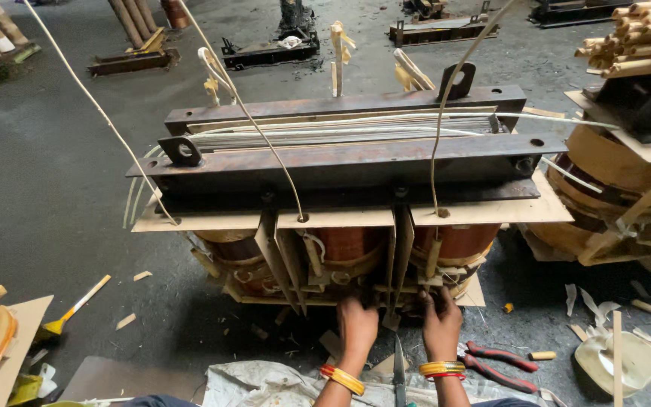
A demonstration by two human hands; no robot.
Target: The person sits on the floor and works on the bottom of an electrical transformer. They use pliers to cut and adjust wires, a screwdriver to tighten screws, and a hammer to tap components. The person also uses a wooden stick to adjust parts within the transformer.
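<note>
Reaching hands (397,325) under coiled transformer (348,181)

workshop | transformer core (340,162) with copper coils (348,245) | oily concrete floor (47,188)

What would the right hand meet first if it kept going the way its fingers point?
The right hand points away from the person, into the base of the transformer core. It would most likely meet the lower frame and copper coil right ahead; depth is hard to judge, and it may already be touching.

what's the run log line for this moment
left hand: on base of transformer core | right hand: on base too | pliers: floor, right | brush: floor, left
</note>
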